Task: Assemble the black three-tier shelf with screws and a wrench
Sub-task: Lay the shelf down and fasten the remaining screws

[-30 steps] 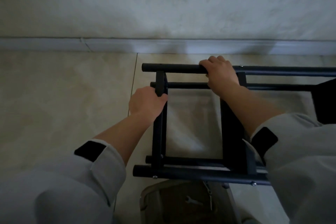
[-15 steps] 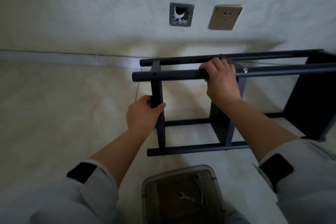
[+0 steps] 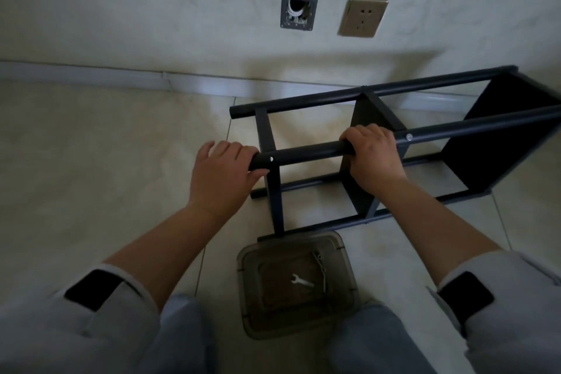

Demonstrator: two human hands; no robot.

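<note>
Here's the black three-tier shelf [image 3: 394, 143], lying on its side on the tiled floor [image 3: 106, 161] near the wall, and it looks well on the way to finished: four long poles joined by cross rails, two dark panels in place further along, and a bare frame at the near end. The right hand [image 3: 375, 158] has its fingers wrapped firmly round the nearest upper pole, right beside a pale screw head [image 3: 409, 137] already seated in that pole. The left hand [image 3: 224, 173] sits at the pole's near end with the thumb tucked under the tube and the fingers lifted and loosely spread, more steadying than gripping. Another small screw head [image 3: 271, 158] shows at that end joint, so this corner seems fastened. Down by the knees, a clear plastic tray [image 3: 252, 282] rests on the floor just touching the frame's near foot, and in it lies the wrench [image 3: 301, 281] with what look like a few spare screws [image 3: 321, 270], too small to count. My read: the structure is essentially together; what's left is likely the near-end tier, which I can't confirm has its panel, plus final tightening and standing it upright.
</note>
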